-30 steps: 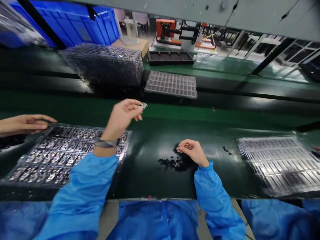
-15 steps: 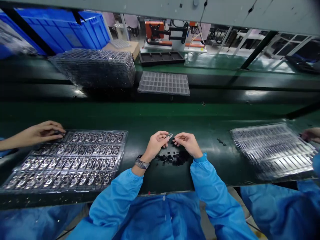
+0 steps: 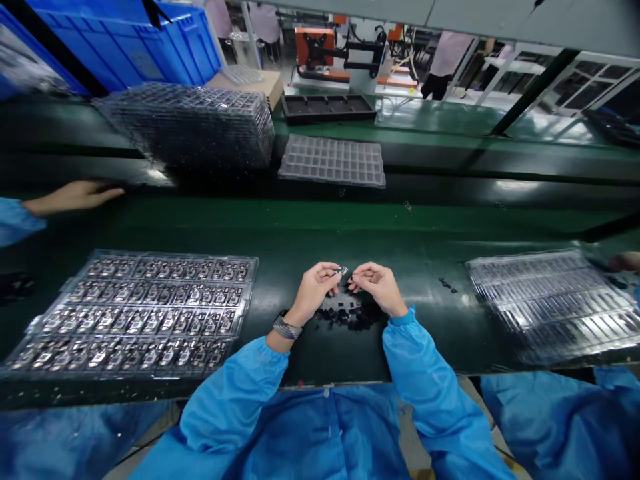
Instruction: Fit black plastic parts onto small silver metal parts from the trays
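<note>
Between thumb and fingers, my left hand [image 3: 317, 288] pinches a small circuit board [image 3: 341, 271], silvery and partly covered by the fingertips. My right hand [image 3: 375, 285] is closed close beside it, with a small dark piece [image 3: 352, 280] at its fingertips, too small to name for certain. A slight gap separates the two hands. On the green work surface just below them lies a loose heap of small black pieces [image 3: 363, 316]. To the left, a clear plastic tray [image 3: 254, 280] holds rows of circuit boards [image 3: 167, 325].
At right stands a stack of clear trays [image 3: 545, 293], near a co-worker's hand [image 3: 625, 261]. Another co-worker's hand [image 3: 75, 197] reaches in from the left. Behind are a clear compartment tray [image 3: 333, 160], a tall tray stack [image 3: 200, 127], a black tray [image 3: 327, 109] and a blue bin [image 3: 140, 53].
The co-worker's hand at left has moved from the board tray to the back belt. My hands hold nearly the same pose; the whole view has shifted slightly.
</note>
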`<state>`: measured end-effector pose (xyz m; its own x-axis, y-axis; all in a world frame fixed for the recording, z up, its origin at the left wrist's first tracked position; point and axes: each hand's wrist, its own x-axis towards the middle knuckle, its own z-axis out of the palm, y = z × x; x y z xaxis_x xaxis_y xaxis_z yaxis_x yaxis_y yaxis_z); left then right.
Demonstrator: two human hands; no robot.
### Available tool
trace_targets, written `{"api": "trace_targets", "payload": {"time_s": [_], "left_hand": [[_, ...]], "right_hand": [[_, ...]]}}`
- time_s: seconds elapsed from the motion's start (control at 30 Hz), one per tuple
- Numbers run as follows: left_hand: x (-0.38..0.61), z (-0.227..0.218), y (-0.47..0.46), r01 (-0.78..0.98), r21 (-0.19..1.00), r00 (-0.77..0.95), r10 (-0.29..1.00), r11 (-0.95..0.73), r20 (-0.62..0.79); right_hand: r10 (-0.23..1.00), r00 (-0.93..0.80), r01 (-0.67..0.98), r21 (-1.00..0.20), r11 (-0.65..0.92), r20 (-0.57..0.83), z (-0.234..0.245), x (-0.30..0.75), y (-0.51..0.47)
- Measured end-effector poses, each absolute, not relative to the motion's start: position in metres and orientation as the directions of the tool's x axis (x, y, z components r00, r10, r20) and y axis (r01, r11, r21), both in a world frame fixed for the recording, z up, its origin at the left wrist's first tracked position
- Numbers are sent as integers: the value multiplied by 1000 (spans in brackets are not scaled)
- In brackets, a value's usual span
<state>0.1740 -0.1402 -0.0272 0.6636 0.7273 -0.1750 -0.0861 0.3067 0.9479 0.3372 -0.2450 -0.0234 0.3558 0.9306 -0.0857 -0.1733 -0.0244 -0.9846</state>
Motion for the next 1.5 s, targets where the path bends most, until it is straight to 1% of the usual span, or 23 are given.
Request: {"api": "trace_targets", "payload": {"time_s": [0.13,0.27,0.53,0.8,0.9,1.03,1.17,1.27,1.5], "left_hand": [[173,-31,-140,-90,949,662,730,301,-169],[174,-36,-139,-87,948,657,733,306,-177],[173,-35,-136,-85,938,639,740,337,-208],[172,-30,-138,-73,936,655,725,344,-215],[172,-31,-137,-63,938,658,721,340,-217],[172,-28,-139,-62,940,665,716,334,-211],[173,-23,-143,-80,948,671,720,309,-178],[174,-21,-149,-87,957,666,731,276,-151],[177,-31,-157,-88,963,642,754,253,-139]], "right_hand": [[949,310,-104,-994,-29,-60,-22,335,-245],[948,316,-44,-999,-18,-31,-23,337,-246],[915,401,-110,-994,-8,-52,-21,340,-248],[893,450,-112,-993,39,-16,-22,341,-247],[893,449,-151,-987,46,-27,-23,341,-247],[912,407,-184,-982,37,-42,-22,340,-246],[906,422,-123,-992,33,-22,-24,339,-246],[895,445,-89,-996,6,-35,-26,337,-245],[896,444,-32,-999,3,-11,-25,334,-245]]}}
